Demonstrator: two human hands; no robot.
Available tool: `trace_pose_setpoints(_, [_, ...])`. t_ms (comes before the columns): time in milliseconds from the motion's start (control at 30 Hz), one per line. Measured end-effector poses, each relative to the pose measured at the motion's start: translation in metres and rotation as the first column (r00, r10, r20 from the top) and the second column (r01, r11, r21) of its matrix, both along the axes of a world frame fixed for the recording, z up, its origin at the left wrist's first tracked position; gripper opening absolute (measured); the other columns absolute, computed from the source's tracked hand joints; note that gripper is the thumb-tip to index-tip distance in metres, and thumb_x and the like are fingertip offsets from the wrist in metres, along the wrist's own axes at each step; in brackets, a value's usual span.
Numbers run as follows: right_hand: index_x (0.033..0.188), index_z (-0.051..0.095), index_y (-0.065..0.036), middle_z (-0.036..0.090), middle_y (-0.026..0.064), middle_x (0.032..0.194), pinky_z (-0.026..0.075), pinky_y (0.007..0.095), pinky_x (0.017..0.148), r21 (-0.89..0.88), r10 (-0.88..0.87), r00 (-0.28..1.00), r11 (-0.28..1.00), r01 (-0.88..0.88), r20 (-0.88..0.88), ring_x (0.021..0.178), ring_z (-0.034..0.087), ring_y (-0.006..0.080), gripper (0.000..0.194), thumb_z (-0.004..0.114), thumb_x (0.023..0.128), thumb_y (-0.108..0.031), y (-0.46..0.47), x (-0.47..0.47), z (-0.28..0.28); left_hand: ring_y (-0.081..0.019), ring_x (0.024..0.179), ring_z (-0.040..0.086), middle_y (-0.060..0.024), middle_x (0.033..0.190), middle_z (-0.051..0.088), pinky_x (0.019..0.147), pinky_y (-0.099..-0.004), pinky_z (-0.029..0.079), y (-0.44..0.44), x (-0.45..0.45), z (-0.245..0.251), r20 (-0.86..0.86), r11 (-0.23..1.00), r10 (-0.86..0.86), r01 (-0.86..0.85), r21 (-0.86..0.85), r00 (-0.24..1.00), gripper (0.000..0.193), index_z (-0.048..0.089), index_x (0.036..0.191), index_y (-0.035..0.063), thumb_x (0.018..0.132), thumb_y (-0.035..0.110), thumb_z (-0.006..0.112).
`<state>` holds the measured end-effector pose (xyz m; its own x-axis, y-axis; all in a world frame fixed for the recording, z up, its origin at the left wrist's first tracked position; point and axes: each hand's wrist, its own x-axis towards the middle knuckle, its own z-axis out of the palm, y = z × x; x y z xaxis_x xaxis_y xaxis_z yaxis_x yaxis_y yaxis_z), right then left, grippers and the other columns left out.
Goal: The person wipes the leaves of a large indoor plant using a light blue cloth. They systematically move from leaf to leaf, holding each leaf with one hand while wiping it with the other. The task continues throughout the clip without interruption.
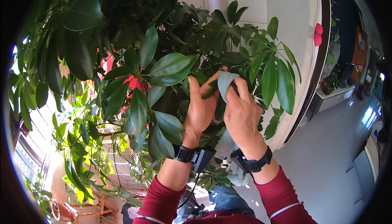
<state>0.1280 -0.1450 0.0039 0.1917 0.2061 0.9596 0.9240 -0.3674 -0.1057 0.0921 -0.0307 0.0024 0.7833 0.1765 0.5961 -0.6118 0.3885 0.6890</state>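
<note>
A large umbrella plant with glossy green leaves fills the view before me. My right hand grips a grey-blue cloth, which is folded over its fingers among the leaves. More of the cloth appears to hang below that hand. Close beside it, my left hand has its thumb raised and apart from the fingers. Those fingers reach toward the cloth, behind a small leaf that lies against them. Foliage and the cloth hide some fingertips. Each wrist wears a black strap with a small device.
A pale wall stands behind the plant, with a dark-edged frame and a pink ornament to the right. Grey floor stretches right toward a white cabinet. A wooden stand is at lower left, near bright windows.
</note>
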Motion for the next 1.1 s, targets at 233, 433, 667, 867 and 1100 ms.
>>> trace_pose_setpoints(233, [0.102, 0.062, -0.005, 0.056, 0.0071, 0.111, 0.056, 0.0376, 0.059, -0.025, -0.012, 0.999, 1.0, 0.01, -0.049, 0.079, 0.065, 0.0282, 0.026, 0.057, 0.078, 0.002, 0.005, 0.006, 0.013, -0.0248, 0.135, 0.036, -0.0136, 0.144, 0.044, 0.116, -0.039, 0.022, 0.002, -0.002, -0.005, -0.057, 0.983, 0.127, -0.118, 0.143, 0.99, 0.089, 0.042, 0.141, -0.0031, 0.096, 0.067, 0.011])
trace_pose_setpoints(433, [0.111, 0.06, 0.001, 0.06, 0.0147, 0.112, 0.05, 0.0378, 0.076, 0.277, 0.456, 0.883, 0.867, -0.413, -0.11, 0.094, 0.061, 0.0339, 0.026, 0.052, 0.086, 0.004, -0.012, 0.028, 0.024, -0.0266, 0.132, 0.039, -0.0151, 0.144, 0.043, 0.116, -0.0395, 0.021, 0.004, -0.001, -0.004, -0.029, 0.993, 0.11, -0.108, 0.055, 0.994, 0.1, 0.047, 0.135, -0.0083, 0.092, 0.073, 0.009])
trace_pose_setpoints(667, [0.114, 0.062, -0.004, 0.062, 0.0101, 0.111, 0.052, 0.0356, 0.069, 0.177, 0.338, 0.94, 0.929, -0.325, -0.051, 0.08, 0.064, 0.032, 0.041, 0.055, 0.077, 0.01, -0.023, 0.016, -0.005, -0.0264, 0.129, 0.042, -0.0154, 0.14, 0.047, 0.116, -0.0387, 0.022, 0.003, 0.0, 0.004, 0.002, 0.998, -0.032, 0.032, -0.046, 0.999, 0.099, 0.039, 0.141, -0.0079, 0.092, 0.074, 0.012])
trace_pose_setpoints(867, [0.111, 0.065, -0.01, 0.057, 0.003, 0.116, 0.054, 0.0346, 0.058, -0.032, 0.104, 0.994, 0.994, -0.105, -0.031, 0.075, 0.065, 0.0257, 0.04, 0.06, 0.074, 0.006, -0.007, 0.006, -0.004, -0.0268, 0.13, 0.041, -0.0132, 0.14, 0.048, 0.116, -0.0392, 0.021, -0.001, -0.006, 0.003, -0.03, 0.998, -0.051, 0.049, -0.049, 0.998, 0.095, 0.039, 0.143, -0.0027, 0.092, 0.074, 0.016])
trace_pose_setpoints(1100, [0.111, 0.064, -0.011, 0.058, 0.0054, 0.113, 0.053, 0.0415, 0.061, 0.027, 0.071, 0.993, 0.997, -0.068, -0.091, 0.076, 0.064, 0.0321, 0.045, 0.053, 0.073, 0.01, 0.009, 0.01, -0.001, -0.0259, 0.134, 0.036, -0.0132, 0.146, 0.04, 0.116, -0.0381, 0.02, 0.005, 0.007, -0.012, -0.072, 0.999, 0.032, -0.031, 0.015, 0.997, 0.094, 0.039, 0.142, -0.0009, 0.092, 0.075, 0.016])
